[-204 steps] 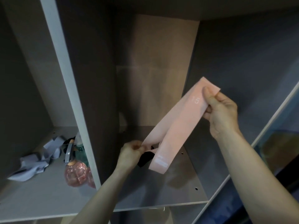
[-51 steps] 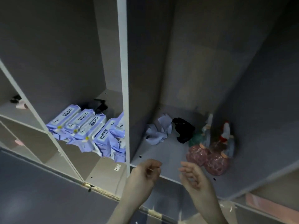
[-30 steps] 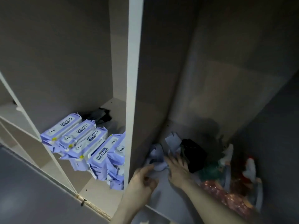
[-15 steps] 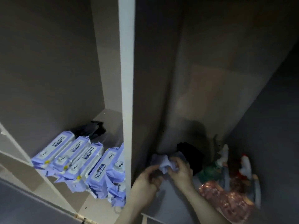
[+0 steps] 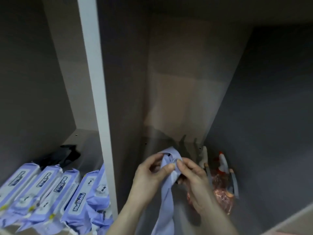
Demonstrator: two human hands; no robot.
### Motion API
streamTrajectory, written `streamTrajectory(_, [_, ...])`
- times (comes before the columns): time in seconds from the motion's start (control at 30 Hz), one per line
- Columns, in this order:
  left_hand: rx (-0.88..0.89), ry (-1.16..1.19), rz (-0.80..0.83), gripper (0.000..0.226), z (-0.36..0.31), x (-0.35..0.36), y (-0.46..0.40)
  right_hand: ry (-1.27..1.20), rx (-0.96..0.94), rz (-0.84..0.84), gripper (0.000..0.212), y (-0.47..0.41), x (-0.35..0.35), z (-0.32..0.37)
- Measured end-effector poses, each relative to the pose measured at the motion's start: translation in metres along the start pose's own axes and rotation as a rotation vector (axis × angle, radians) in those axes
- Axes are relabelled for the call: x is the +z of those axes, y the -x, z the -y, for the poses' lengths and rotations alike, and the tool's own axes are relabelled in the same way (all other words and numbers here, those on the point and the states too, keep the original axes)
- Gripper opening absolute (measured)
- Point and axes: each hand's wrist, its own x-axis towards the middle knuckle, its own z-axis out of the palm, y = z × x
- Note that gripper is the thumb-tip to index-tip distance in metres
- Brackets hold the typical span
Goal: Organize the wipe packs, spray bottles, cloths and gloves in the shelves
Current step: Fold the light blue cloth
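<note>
A pale lavender cloth (image 5: 166, 197) hangs in front of the right shelf compartment, its top bunched between both hands. My left hand (image 5: 149, 177) pinches its upper left part and my right hand (image 5: 193, 177) pinches its upper right part. Pink spray bottles (image 5: 223, 192) with white and red triggers stand at the back right of that compartment, partly hidden by my right hand. Several purple wipe packs (image 5: 50, 197) lie in a row in the left compartment. A black item (image 5: 62, 156) that may be a glove lies behind the packs.
A white vertical divider (image 5: 94, 99) separates the two compartments. The right compartment's grey side wall (image 5: 262, 124) is close beside the bottles. The shelf's front edge (image 5: 288, 221) shows at the lower right.
Both hands have lifted the lavender cloth off the shelf floor and now hold it up, so it hangs down. The black item that lay beside it is no longer visible.
</note>
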Motion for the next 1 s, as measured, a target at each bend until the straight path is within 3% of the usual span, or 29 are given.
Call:
streamTrajectory(0.13, [-0.001, 0.081, -0.025, 0.014, -0.01, 0.003, 0.001, -0.176, 0.015, -0.027, 0.018, 0.006, 0.0, 0.005])
streamTrajectory(0.23, [-0.128, 0.333, -0.004, 0.026, -0.02, 0.01, 0.002, -0.534, 0.186, -0.002, 0.059, 0.011, 0.006, 0.005])
streamTrajectory(0.3, [-0.173, 0.424, -0.028, 0.028, -0.026, 0.013, 0.002, -0.597, 0.178, -0.023, 0.086, 0.01, 0.007, 0.003])
streamTrajectory(0.4, [-0.112, 0.439, -0.183, 0.03, -0.027, 0.006, -0.007, -0.51, 0.064, -0.16, 0.041, 0.012, -0.004, 0.006])
streamTrajectory(0.43, [-0.08, 0.415, -0.238, 0.031, -0.027, 0.0, -0.01, -0.45, 0.036, -0.214, 0.047, 0.011, -0.009, 0.008])
streamTrajectory(0.5, [0.006, 0.261, -0.241, 0.029, -0.029, -0.007, -0.011, -0.444, -0.02, -0.307, 0.082, 0.007, -0.021, 0.01])
streamTrajectory(0.53, [0.044, 0.186, -0.188, 0.028, -0.034, -0.005, -0.008, -0.507, -0.044, -0.287, 0.081, 0.009, -0.02, 0.015])
streamTrajectory(0.63, [0.085, 0.026, -0.022, 0.025, -0.041, 0.009, 0.002, -0.589, -0.089, -0.208, 0.027, 0.014, -0.005, 0.03])
streamTrajectory(0.67, [0.095, -0.028, -0.009, 0.029, -0.044, 0.012, 0.005, -0.583, -0.103, -0.209, 0.02, 0.017, 0.003, 0.036])
streamTrajectory(0.83, [0.083, -0.276, -0.027, 0.054, -0.053, 0.01, 0.006, -0.538, -0.129, -0.207, 0.029, 0.014, 0.012, 0.039])
streamTrajectory(0.9, [0.033, -0.299, -0.036, 0.055, -0.054, 0.011, 0.002, -0.601, -0.086, -0.235, 0.051, 0.01, 0.013, 0.034])
streamTrajectory(0.93, [0.0, -0.275, -0.032, 0.054, -0.054, 0.011, -0.001, -0.663, -0.053, -0.247, 0.048, 0.008, 0.011, 0.031])
streamTrajectory(1.0, [-0.054, -0.159, 0.0, 0.043, -0.055, 0.012, -0.007, -0.655, 0.03, -0.204, 0.016, 0.003, 0.01, 0.028])
